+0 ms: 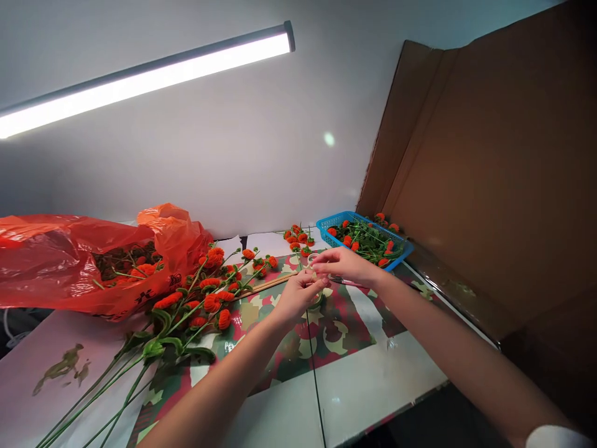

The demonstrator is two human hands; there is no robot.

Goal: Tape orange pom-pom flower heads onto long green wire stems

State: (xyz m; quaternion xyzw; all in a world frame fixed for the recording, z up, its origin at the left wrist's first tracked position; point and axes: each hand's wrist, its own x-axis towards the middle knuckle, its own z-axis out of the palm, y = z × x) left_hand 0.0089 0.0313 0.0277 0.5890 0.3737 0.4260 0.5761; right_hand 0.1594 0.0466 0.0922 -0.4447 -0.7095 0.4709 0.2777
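Note:
My left hand (298, 292) and my right hand (342, 264) meet over the middle of the table, fingers pinched together. Between them is a small pale ring-like thing (313, 258), maybe a roll of tape, with a thin green stem (299, 261) by it; what each finger grips is too small to make out. Just left of my hands lies a bunch of artificial orange flowers (209, 292) on long green stems. A thin wooden stick (268, 284) lies across the table beneath my left hand.
A red plastic bag (69, 261) holding more flowers lies at the left. A blue basket (361, 219) of orange buds stands at the back right, with loose buds (298, 239) beside it. A brown cardboard wall (489, 174) closes the right side. A camouflage-patterned sheet (336, 330) covers the table.

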